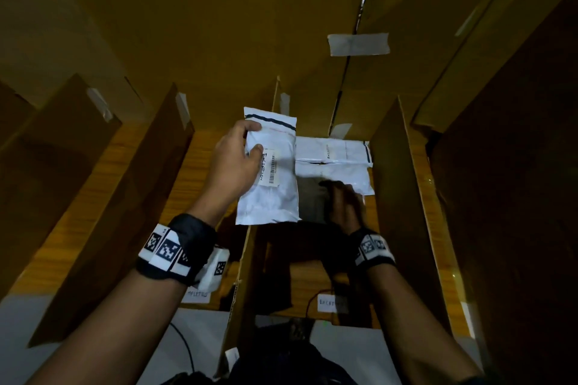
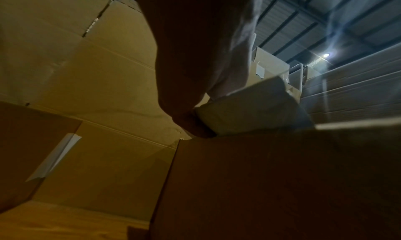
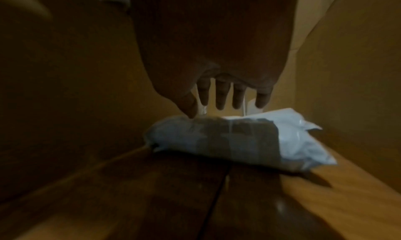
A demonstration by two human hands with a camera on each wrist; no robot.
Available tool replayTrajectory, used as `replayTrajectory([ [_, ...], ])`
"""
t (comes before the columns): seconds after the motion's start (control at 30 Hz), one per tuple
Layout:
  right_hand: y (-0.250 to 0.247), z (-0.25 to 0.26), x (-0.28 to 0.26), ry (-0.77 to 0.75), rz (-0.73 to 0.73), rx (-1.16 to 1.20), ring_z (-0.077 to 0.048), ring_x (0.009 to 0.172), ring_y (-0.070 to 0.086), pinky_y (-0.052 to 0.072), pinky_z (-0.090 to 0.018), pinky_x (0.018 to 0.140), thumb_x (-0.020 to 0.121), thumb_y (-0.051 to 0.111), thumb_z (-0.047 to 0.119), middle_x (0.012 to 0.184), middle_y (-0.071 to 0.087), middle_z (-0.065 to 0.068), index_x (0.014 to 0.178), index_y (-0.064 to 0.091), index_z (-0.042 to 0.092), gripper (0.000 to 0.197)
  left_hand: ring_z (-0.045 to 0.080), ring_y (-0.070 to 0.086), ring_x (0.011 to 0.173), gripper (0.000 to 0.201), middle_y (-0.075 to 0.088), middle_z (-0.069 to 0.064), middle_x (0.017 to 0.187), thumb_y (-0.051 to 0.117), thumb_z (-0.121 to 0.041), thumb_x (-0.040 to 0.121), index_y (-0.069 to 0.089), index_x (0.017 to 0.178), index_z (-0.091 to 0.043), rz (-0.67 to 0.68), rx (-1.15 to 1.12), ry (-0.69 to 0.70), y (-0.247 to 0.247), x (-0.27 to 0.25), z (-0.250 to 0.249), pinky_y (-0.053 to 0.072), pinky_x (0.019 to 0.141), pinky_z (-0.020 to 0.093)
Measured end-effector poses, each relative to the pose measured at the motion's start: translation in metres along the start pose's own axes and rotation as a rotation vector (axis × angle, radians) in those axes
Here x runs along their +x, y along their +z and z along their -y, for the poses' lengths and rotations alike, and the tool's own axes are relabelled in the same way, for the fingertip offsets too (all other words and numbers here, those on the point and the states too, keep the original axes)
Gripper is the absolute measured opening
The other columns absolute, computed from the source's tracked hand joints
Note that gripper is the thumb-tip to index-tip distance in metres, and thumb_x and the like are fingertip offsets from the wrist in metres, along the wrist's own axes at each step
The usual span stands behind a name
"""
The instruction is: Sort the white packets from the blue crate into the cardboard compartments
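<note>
My left hand (image 1: 240, 150) grips a white packet (image 1: 272, 166) with a barcode label and the handwritten word EXCEPTION, held in the air above the cardboard divider (image 1: 247, 247). In the left wrist view the same packet (image 2: 249, 110) shows past my fingers. In the compartment to the right lie white packets (image 1: 337, 162), two that I can make out, on the wooden floor. My right hand (image 1: 344, 200) is low in that compartment, fingers spread and straight (image 3: 221, 96) just above the nearest packet (image 3: 228, 141), holding nothing. The blue crate is out of view.
Tall cardboard walls (image 1: 397, 197) bound the compartment on both sides and at the back. More dividers (image 1: 150, 166) stand to the left over a wooden base. Paper labels (image 1: 331, 303) are stuck at the compartments' front edge. A dark cable (image 1: 184, 344) lies on the white surface near me.
</note>
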State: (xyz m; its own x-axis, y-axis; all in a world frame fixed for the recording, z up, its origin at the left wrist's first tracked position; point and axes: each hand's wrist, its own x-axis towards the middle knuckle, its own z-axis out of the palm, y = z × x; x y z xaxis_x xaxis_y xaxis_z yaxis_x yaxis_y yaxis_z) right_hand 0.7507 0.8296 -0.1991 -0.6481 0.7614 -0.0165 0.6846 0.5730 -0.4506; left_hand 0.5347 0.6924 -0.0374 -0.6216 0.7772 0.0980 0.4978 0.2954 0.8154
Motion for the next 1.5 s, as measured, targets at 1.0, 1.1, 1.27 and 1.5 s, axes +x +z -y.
replayTrajectory([
  [1.0, -0.113, 0.129, -0.046, 0.038, -0.118, 0.339, -0.029, 0.152, 0.035, 0.044, -0.045, 0.109, 0.075, 0.091, 0.055, 0.172, 0.02, -0.005, 0.166, -0.004, 0.028, 0.134, 0.024, 0.066, 0.097, 0.032, 0.062, -0.004, 0.098, 0.085, -0.022, 0.089, 0.055, 0.096, -0.028, 0.101, -0.257, 0.067, 0.01, -0.014, -0.036, 0.06, 0.076, 0.049],
  [1.1, -0.106, 0.117, -0.033, 0.039, -0.156, 0.276, -0.035, 0.145, 0.041, 0.047, -0.047, 0.102, 0.078, 0.088, 0.044, 0.165, 0.029, -0.01, 0.166, -0.002, 0.025, 0.127, 0.022, 0.071, 0.098, 0.028, 0.066, -0.001, 0.105, 0.081, -0.023, 0.093, 0.056, 0.096, -0.035, 0.148, -0.311, 0.018, 0.009, -0.011, -0.032, 0.064, 0.077, 0.054],
  [1.27, -0.104, 0.103, -0.013, 0.058, -0.169, 0.256, -0.035, 0.138, 0.045, 0.049, -0.049, 0.099, 0.077, 0.084, 0.037, 0.155, 0.04, -0.01, 0.163, 0.007, 0.027, 0.116, 0.015, 0.073, 0.093, 0.03, 0.066, 0.002, 0.105, 0.075, -0.012, 0.097, 0.056, 0.114, -0.028, 0.159, -0.302, 0.031, 0.01, -0.003, -0.029, 0.065, 0.077, 0.035],
  [1.5, -0.108, 0.06, 0.042, 0.097, -0.104, 0.017, -0.041, 0.144, 0.037, 0.033, -0.061, 0.117, 0.083, 0.084, 0.03, 0.159, 0.038, -0.014, 0.162, 0.016, 0.021, 0.105, 0.014, 0.041, 0.136, 0.053, 0.042, 0.0, 0.153, 0.065, -0.021, 0.103, 0.045, 0.152, -0.021, 0.201, 0.215, 0.285, 0.008, 0.01, -0.024, 0.034, 0.113, 0.025],
])
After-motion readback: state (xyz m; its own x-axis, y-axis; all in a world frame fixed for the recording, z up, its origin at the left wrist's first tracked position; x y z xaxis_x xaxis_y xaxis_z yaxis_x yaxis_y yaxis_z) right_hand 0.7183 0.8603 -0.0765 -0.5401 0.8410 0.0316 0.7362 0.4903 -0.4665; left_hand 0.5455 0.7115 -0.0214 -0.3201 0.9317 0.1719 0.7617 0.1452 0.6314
